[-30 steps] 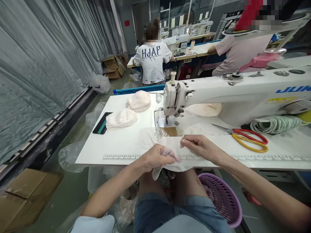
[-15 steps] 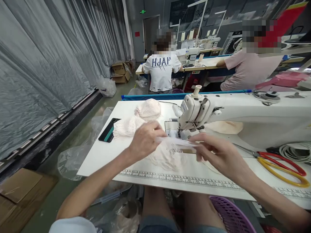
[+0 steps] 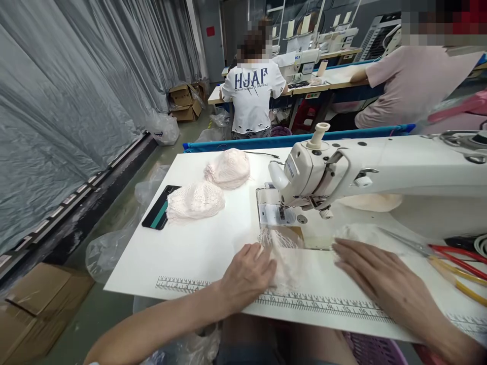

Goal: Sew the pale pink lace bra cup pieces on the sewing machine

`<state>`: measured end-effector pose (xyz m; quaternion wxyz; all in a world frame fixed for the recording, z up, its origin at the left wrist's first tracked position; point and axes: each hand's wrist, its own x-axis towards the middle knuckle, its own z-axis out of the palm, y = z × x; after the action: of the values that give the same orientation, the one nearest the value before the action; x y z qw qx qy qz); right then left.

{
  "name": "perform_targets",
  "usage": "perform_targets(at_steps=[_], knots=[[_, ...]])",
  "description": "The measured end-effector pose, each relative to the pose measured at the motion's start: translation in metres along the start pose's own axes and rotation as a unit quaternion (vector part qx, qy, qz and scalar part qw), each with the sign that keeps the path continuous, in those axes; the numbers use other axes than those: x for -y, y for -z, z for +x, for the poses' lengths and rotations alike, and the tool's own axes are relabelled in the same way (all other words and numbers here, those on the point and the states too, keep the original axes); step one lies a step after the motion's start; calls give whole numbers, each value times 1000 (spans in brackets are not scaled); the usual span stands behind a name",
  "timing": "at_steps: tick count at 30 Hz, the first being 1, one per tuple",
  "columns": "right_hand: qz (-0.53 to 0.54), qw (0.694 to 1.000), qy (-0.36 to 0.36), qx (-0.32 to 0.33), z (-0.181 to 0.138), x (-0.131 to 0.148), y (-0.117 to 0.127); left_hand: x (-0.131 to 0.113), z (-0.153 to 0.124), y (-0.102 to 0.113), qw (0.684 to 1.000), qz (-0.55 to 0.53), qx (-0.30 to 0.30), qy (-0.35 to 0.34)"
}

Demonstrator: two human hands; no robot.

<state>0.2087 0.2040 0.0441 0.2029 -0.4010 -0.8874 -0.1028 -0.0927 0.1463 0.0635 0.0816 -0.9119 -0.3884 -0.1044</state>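
Note:
My left hand lies at the front of the sewing table, its fingers closed on a pale lace piece. The lace spreads between the hand and the sewing machine's needle plate. My right hand rests flat to the right, fingers stretched out. Its fingertips are beside a thin whitish piece of fabric, partly blurred; whether they press on it I cannot tell. Two pale pink lace bra cups lie to the left of the machine, the nearer one overlapping a dark phone-like object.
Scissors with red and yellow handles lie right of my right hand. A printed ruler runs along the front edge of the table. A beige piece sits under the machine arm. Two people sit at machines ahead.
My hands have moved apart and down to the table. The thin white piece that stretched between them is no longer held up. The view has shifted slightly.

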Motion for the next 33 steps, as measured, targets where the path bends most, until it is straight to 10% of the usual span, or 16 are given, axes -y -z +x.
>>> perform_targets(at_steps=[9, 15, 27, 33], knots=[[103, 987, 118, 33, 32, 35, 5, 17, 23, 26, 964, -247, 10, 99], [239, 965, 108, -20, 49, 49, 7, 57, 67, 5, 930, -256, 62, 256], [310, 945, 108, -3, 35, 61, 25, 54, 67, 24, 850, -437, 69, 284], [277, 950, 123, 78, 24, 58, 26, 42, 68, 7, 895, -328, 107, 281]])
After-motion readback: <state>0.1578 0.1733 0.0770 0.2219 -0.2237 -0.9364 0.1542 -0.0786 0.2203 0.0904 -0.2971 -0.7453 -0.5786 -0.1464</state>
